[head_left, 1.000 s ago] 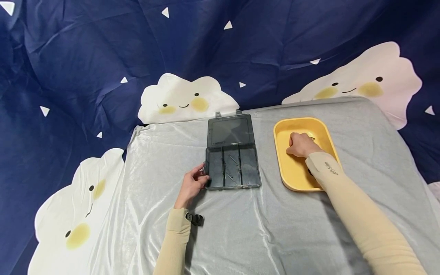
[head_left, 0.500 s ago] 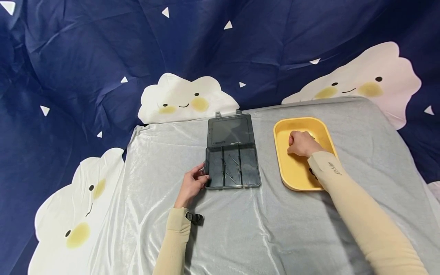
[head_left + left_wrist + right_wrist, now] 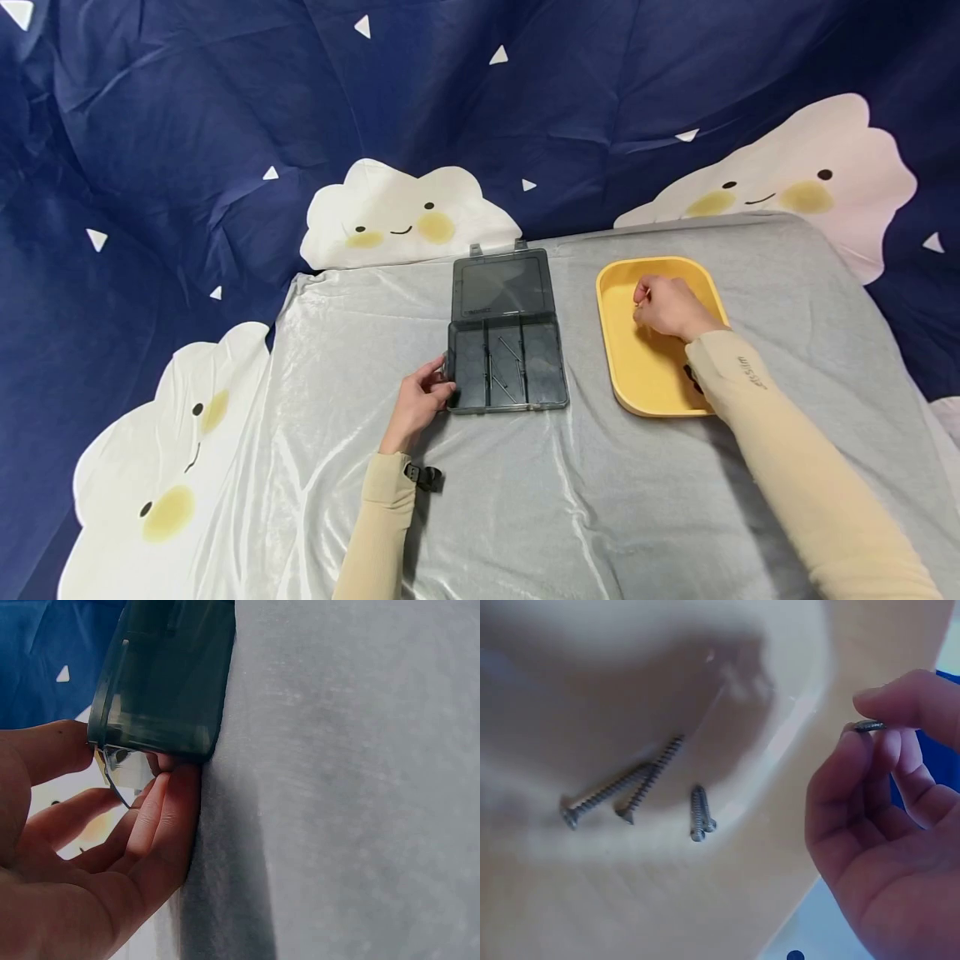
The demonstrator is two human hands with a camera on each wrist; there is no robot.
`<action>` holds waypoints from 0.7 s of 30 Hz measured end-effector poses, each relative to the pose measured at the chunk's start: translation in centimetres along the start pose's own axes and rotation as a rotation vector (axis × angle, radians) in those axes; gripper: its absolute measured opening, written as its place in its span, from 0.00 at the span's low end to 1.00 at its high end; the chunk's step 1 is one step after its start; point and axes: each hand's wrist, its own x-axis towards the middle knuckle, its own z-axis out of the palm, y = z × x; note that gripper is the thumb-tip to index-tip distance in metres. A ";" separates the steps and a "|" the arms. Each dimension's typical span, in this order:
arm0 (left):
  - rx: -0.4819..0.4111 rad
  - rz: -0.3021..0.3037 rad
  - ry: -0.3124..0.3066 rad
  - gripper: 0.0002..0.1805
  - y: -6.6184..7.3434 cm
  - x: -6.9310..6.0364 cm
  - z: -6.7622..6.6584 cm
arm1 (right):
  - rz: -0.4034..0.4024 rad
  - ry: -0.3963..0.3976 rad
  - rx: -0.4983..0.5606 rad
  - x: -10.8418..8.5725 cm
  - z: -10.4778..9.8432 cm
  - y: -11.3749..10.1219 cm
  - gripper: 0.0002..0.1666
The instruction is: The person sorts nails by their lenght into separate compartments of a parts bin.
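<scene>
My left hand [image 3: 418, 406] holds the left side of a dark translucent box [image 3: 468, 367]; in the left wrist view its thumb and fingers [image 3: 169, 817] touch the corner beside a clasp. The box lies with its lid [image 3: 502, 283] folded back, and thin metal pins or screws [image 3: 510, 387] lie in the middle compartment. Over the yellow tray [image 3: 630, 392], my right hand [image 3: 671, 308] pinches a small metal screw [image 3: 869, 726] between thumb and index finger. Two longer screws [image 3: 604, 796] and two shorter ones [image 3: 698, 814] lie in the tray in the right wrist view.
A grey cloth [image 3: 495, 500] covers the table under the box and tray. Behind it hangs a dark blue sheet [image 3: 585, 100] printed with white clouds and triangles. The tray's raised rim surrounds the area beneath the right hand.
My right hand has shifted slightly up and to the right over the yellow tray. The left hand and the box look the same as before.
</scene>
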 end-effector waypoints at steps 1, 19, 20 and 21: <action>-0.001 -0.001 0.000 0.33 0.0 0.0 0.0 | 0.000 0.011 0.012 -0.1 -0.2 -0.1 0.09; -0.003 0.001 -0.001 0.32 0.1 -0.1 0.0 | -0.061 0.190 0.088 -1.3 -1.8 -2.3 0.07; -0.003 0.001 -0.001 0.32 0.1 -0.1 0.0 | -0.063 0.200 0.093 -1.3 -1.8 -2.5 0.07; -0.002 0.002 0.001 0.32 0.1 -0.1 0.0 | -0.064 0.206 0.098 -1.4 -1.9 -2.7 0.07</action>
